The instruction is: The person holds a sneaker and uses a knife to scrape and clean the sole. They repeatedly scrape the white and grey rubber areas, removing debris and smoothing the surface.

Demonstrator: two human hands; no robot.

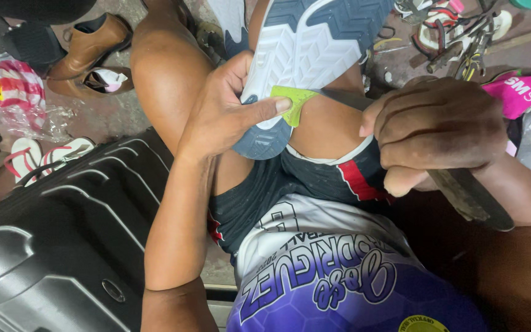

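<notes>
Both arms are bare all the way up, no sleeves, no watch or rings that I can spot on the left hand (225, 117) or the right hand (437, 132). The jersey (333, 270) is sleeveless-looking, white near the top fading into purple with a honeycomb pattern and white-outlined script lettering, plus a small yellow round badge at the near edge. The shorts (314, 184) are dark grey-black with a red and white stripe on the right leg. Knees bare.

sneaker (305, 43) toe cut off at top edge, knife (462, 190) blade mostly hidden by right hand (437, 132)
</notes>
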